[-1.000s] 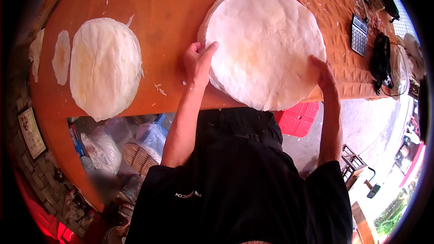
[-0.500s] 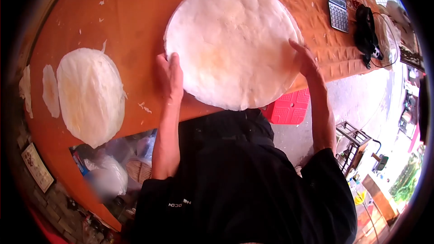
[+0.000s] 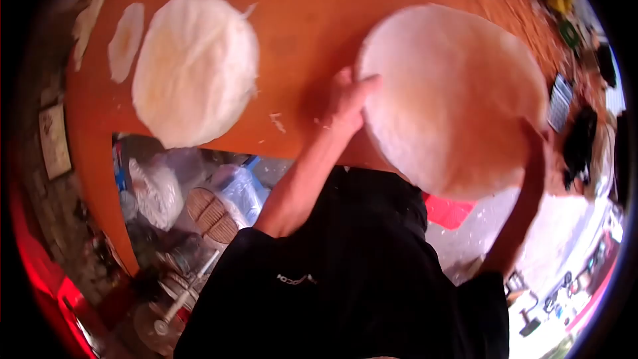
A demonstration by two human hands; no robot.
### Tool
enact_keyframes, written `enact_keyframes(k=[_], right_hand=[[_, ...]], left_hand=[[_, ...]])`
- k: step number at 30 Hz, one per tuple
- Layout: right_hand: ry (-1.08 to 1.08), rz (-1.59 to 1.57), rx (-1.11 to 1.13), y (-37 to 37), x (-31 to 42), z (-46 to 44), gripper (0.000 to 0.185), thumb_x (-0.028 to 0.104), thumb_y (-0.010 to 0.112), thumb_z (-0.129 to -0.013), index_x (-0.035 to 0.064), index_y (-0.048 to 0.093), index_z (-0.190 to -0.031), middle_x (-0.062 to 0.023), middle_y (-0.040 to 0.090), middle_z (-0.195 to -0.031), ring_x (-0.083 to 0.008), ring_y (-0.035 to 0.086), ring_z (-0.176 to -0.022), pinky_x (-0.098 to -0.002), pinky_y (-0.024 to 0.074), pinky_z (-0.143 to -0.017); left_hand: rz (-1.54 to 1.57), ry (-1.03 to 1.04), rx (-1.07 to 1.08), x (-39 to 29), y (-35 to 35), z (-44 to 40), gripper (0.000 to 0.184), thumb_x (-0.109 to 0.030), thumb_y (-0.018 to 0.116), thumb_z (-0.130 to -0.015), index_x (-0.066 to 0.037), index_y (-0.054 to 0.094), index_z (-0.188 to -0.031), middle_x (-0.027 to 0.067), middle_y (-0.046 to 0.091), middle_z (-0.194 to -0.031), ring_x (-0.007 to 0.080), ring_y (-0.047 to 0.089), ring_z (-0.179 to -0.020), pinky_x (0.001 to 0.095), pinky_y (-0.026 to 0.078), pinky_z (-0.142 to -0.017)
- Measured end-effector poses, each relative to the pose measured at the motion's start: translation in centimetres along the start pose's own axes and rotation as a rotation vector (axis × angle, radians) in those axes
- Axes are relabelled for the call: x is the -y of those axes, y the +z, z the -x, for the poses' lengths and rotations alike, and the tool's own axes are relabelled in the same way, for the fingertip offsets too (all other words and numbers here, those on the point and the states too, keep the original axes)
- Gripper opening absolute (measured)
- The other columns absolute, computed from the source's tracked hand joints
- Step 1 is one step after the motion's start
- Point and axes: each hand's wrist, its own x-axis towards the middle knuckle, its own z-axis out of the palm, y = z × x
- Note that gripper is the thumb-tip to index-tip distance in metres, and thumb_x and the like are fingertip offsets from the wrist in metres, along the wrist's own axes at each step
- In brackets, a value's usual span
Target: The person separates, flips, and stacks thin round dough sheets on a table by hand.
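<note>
Both hands hold a wide, round stack of thin pale flatbreads (image 3: 452,100) by its opposite edges, above the orange tabletop. My left hand (image 3: 350,101) grips the left edge, thumb on top and fingers around the side. My right hand (image 3: 535,136) is at the right edge; it is in shadow and blurred, with part of its fingers hidden. Left of the stack, another pale round flatbread (image 3: 196,70), wrinkled and lightly browned, lies flat on the table. Beside it is a smaller oval piece (image 3: 126,43).
A torn strip (image 3: 85,32) lies at the table's far left edge. On the right are a calculator (image 3: 560,102) and a black item (image 3: 581,136). Under the table sit plastic bags (image 3: 154,189) and a woven brown object (image 3: 212,215). A red stool-like object (image 3: 448,211) stands below the stack.
The view has swung, so the table and loose flatbread appear further right and higher. The held stack has shifted to the right relative to the loose flatbread, still between both hands, and looks tilted.
</note>
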Motion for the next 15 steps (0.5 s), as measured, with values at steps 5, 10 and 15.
enact_keyframes(k=[5,10,15], right_hand=[[-0.175,-0.074,0.308,5.9,13.6,2.3,0.044,0.018,0.063,-0.085,-0.0042,0.053,-0.122,-0.0136,0.061,-0.112,-0.0206,0.061,-0.099,-0.0311,0.0469,-0.089],[-0.135,-0.246,0.59,21.5,20.6,6.4,0.042,0.018,0.06,-0.086,-0.0025,0.056,-0.122,-0.0122,0.061,-0.116,-0.0206,0.059,-0.103,-0.0302,0.0453,-0.093],[-0.394,-0.361,1.211,37.9,20.2,3.2,0.037,0.014,0.06,-0.087,-0.0053,0.059,-0.118,-0.0131,0.064,-0.109,-0.0194,0.06,-0.102,-0.0311,0.0466,-0.092]], left_hand=[[-0.031,0.125,-0.047,-8.4,-2.2,1.9,0.031,-0.009,0.071,-0.071,0.002,0.059,-0.097,0.0066,0.064,-0.084,0.0151,0.06,-0.071,0.0295,0.05,-0.064],[0.054,0.496,-0.182,-19.1,-12.8,5.7,0.027,-0.007,0.07,-0.076,0.0,0.061,-0.1,0.0076,0.066,-0.088,0.0149,0.062,-0.073,0.0286,0.052,-0.066],[-0.026,0.645,-0.349,-26.7,-27.8,9.1,0.039,-0.009,0.067,-0.082,0.005,0.056,-0.117,0.0147,0.064,-0.108,0.0232,0.064,-0.093,0.0337,0.052,-0.083]])
